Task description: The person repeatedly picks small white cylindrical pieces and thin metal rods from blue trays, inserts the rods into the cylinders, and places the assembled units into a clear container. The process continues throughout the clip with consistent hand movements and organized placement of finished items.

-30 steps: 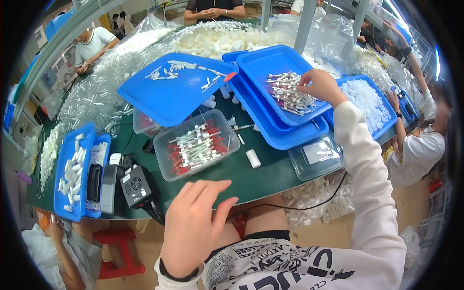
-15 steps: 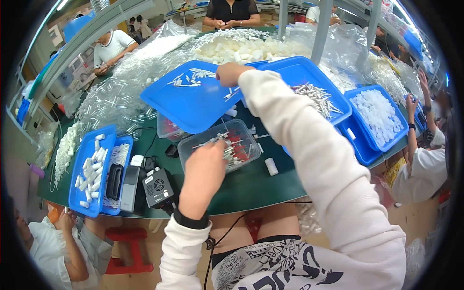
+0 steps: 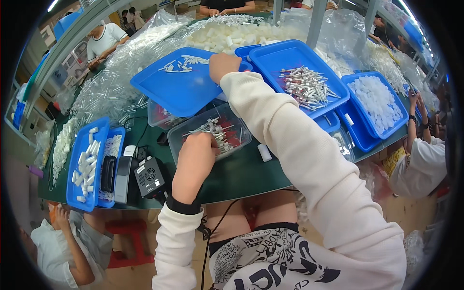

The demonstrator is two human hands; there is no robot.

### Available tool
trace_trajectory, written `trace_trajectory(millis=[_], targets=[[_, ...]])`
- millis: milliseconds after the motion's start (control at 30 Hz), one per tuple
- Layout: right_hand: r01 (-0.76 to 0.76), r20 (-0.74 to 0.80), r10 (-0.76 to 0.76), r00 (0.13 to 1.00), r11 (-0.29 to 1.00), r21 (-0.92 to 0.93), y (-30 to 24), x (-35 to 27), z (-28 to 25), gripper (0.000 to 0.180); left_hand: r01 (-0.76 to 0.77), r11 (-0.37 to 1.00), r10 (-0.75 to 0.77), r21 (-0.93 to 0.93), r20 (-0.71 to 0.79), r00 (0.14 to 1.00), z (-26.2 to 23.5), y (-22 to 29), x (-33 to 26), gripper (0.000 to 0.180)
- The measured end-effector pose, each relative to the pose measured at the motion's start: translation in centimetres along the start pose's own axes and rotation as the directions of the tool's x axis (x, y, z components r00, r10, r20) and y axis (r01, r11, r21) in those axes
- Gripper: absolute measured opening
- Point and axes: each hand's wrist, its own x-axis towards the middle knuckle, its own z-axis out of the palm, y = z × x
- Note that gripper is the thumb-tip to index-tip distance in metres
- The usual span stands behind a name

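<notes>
My left hand reaches into a clear plastic box of thin white-and-grey sticks with red bits among them. Its fingers are bent, and their tips are hidden among the sticks. My right hand is closed at the right side of a blue tray, which lies partly over the clear boxes. What the right fingers hold, if anything, cannot be made out. Small white pieces lie scattered near the tray's far edge. A white cylinder lies on the green table, right of the box.
Another blue tray of sticks is at right, beside a tray of translucent white pieces. At left are a tray of white cylinders and a black device. Clear tubes pile up behind; other people sit around the table.
The whole scene has shifted upward and slightly left in the view. My left hand stays at the clear box and my right hand at the blue tray, both with little change.
</notes>
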Motion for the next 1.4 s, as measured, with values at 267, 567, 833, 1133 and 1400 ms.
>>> trace_trajectory(millis=[267,567,833,1133,1400], targets=[[0.331,-0.302,-0.336,0.892,0.941,-0.068,0.8,-4.5,-8.3,0.013,0.022,0.993,-0.036,0.113,0.123,0.992,-0.6,0.4,0.4,0.014],[0.339,-0.255,-0.223,0.941,0.630,0.699,6.8,-19.3,-14.0,0.014,-0.097,0.989,0.105,-0.110,0.074,0.992,0.1,-0.8,0.9,0.012],[0.050,-0.060,0.006,0.998,0.483,0.874,9.8,-26.0,-11.4,0.012,-0.068,0.985,0.052,0.157,0.107,0.993,-0.9,0.0,0.5,0.020],[-0.102,0.082,0.073,0.994,0.330,0.939,10.4,-29.0,-8.5,0.009,-0.122,0.991,0.118,0.063,0.065,0.991,-1.4,-0.6,0.5,0.012],[-0.118,0.095,0.091,0.991,0.307,0.944,10.9,-28.6,-8.6,0.009,-0.006,0.899,-0.081,-0.438,-0.179,0.980,-2.1,0.3,0.9,0.009]])
